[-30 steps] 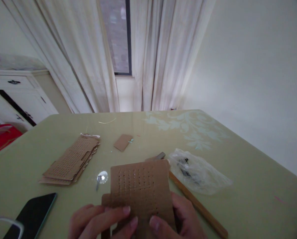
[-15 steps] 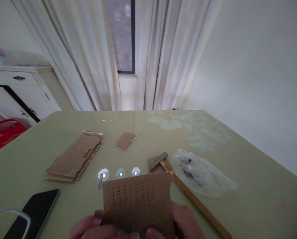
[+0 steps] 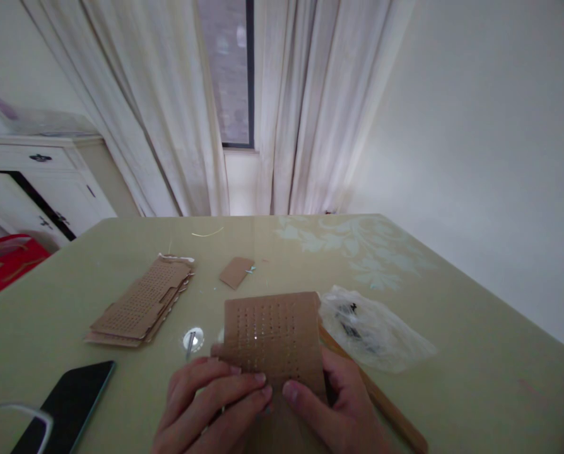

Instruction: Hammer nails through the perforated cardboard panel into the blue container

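A brown cardboard piece (image 3: 273,334) punched with rows of small holes is held upright above the table's near edge. My left hand (image 3: 206,407) grips its lower left part, fingers curled over the front. My right hand (image 3: 339,410) pinches the lower right part, thumb on the front. Behind the piece lies a hammer with a wooden handle (image 3: 386,407); its head is hidden by the cardboard.
A stack of perforated cardboard (image 3: 142,302) lies at the left. A small cardboard scrap (image 3: 236,272) and a nail (image 3: 190,343) lie mid-table. A clear plastic bag (image 3: 371,328) sits at the right, a black phone (image 3: 67,403) at the near left. A white cabinet (image 3: 36,183) stands beyond the table.
The cardboard piece has risen and now covers the hammer head again. Both hands have come further into view, with fingers wrapped over its lower edge.
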Tool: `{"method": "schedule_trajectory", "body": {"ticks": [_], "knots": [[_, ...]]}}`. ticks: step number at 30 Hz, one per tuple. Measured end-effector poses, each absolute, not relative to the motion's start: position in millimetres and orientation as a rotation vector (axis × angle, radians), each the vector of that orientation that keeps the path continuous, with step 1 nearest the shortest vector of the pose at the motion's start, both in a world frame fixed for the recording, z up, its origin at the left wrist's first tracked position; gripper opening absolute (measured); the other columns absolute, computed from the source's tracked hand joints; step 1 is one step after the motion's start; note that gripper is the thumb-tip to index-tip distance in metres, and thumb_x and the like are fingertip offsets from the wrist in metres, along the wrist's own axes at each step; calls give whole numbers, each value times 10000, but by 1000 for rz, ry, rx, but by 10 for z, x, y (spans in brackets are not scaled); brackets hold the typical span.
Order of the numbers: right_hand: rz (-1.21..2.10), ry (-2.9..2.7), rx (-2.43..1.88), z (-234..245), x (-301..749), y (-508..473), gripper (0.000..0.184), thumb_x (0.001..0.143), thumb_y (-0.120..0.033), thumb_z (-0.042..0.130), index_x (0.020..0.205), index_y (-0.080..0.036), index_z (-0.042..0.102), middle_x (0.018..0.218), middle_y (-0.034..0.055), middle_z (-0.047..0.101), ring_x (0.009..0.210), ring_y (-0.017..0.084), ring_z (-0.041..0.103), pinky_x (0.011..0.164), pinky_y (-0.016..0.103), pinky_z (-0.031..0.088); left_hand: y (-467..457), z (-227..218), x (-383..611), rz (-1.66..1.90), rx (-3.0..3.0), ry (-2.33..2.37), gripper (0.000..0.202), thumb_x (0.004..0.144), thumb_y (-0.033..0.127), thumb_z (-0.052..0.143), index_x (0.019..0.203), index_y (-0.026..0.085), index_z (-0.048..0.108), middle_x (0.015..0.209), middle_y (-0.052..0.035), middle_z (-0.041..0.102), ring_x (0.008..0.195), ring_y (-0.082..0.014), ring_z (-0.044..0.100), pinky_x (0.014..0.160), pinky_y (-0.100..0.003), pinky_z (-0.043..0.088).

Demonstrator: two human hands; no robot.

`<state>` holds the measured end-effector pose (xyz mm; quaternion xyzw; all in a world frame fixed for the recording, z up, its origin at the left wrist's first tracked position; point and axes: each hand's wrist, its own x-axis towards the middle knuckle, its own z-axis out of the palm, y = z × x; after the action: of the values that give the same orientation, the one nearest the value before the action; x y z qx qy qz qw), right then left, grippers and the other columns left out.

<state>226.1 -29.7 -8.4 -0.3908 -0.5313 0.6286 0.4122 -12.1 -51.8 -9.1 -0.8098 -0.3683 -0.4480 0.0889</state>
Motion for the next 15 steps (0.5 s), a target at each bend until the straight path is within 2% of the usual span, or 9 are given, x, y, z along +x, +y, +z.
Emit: {"method": "schedule_trajectory", "body": {"ticks": [3, 6, 10, 12, 13, 15], "knots": [[1549, -1269, -981, 81, 2243, -213, 447, 910, -579, 861, 1172, -219, 821, 1048, 87, 832, 991, 297, 761, 859, 387, 609, -371, 37, -50, -1422, -2415, -1089, 233, 1029, 128, 720, 1177, 280, 817, 1081, 17, 876, 1044, -196, 730, 1009, -324, 561], [1411, -1313, -978, 169, 2221, -119, 397, 924, -526, 865, 1179, -224, 827, 1057, 79, 841, 975, 285, 768, 840, 371, 613, -294, 303, 118, -1569, -2357, -1051, 210, 1051, 117, 687, 1074, 282, 815, 998, 35, 869, 936, -160, 756, 1062, -343, 533], [1288, -1241, -1068, 151, 2241, 57, 400, 843, -525, 934, 1009, -173, 843, 918, 84, 843, 841, 280, 771, 722, 353, 608, -288, 717, 123, -1671, -2387, -1020, 205, 1063, 159, 672, 1088, 310, 808, 1042, 47, 856, 959, -147, 781, 984, -311, 587], [1331, -1019, -1081, 141, 2306, 143, 449, 798, -541, 963, 1000, -163, 828, 890, 91, 850, 806, 298, 791, 685, 370, 625, -234, 795, -58, -1724, -2273, -1323, 173, 1058, 248, 681, 1084, 354, 816, 1075, 63, 855, 968, -164, 797, 889, -293, 610], [1338, -936, -1072, 147, 2349, 180, 461, 794, -542, 965, 1011, -163, 818, 893, 93, 856, 796, 305, 802, 684, 384, 639, -180, 774, -185, -1693, -2155, -1533, 124, 1034, 351, 712, 1061, 361, 833, 1057, 65, 865, 932, -182, 806, 825, -290, 612], [1335, -833, -1039, 189, 2427, 244, 461, 778, -508, 982, 1025, -162, 806, 900, 98, 865, 789, 315, 818, 701, 409, 664, -35, 611, -463, -1508, -2139, -1992, 281, 960, 541, 716, 978, 297, 853, 979, 13, 875, 892, -243, 803, 789, -323, 609]]}}
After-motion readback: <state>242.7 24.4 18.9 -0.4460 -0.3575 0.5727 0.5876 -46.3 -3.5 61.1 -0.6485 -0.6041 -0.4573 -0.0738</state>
